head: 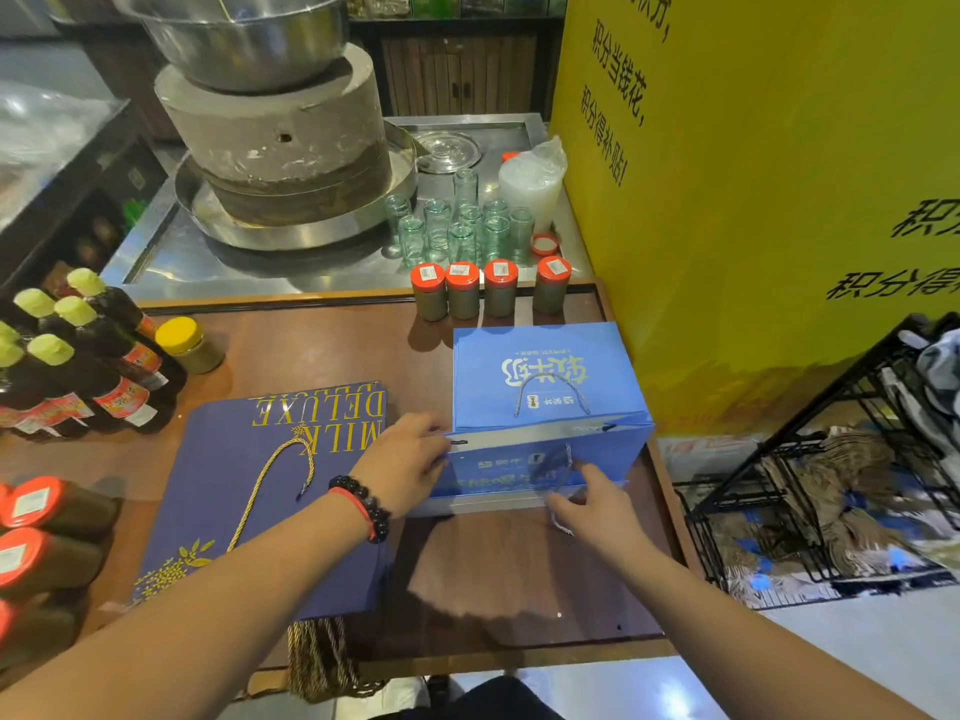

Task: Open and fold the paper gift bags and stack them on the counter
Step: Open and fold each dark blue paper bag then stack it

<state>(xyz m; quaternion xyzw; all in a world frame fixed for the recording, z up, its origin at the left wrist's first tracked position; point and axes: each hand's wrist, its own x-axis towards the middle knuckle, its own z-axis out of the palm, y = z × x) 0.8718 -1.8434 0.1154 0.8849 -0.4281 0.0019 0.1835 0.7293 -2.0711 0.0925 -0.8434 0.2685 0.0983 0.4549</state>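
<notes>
**Folding the light blue bag**

My left hand [402,462] pinches the left end of the light blue bag [540,467]. My right hand [592,504] holds its front edge, fingers curled. The bag sits half open on the counter [322,345], just in front of the flat blue stack [545,376]. I think I am mid-fold. Next I should press it flat and lay it on that stack.

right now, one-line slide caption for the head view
Both hands, left hand and right hand, work a light blue gift bag on the wooden counter.
</notes>
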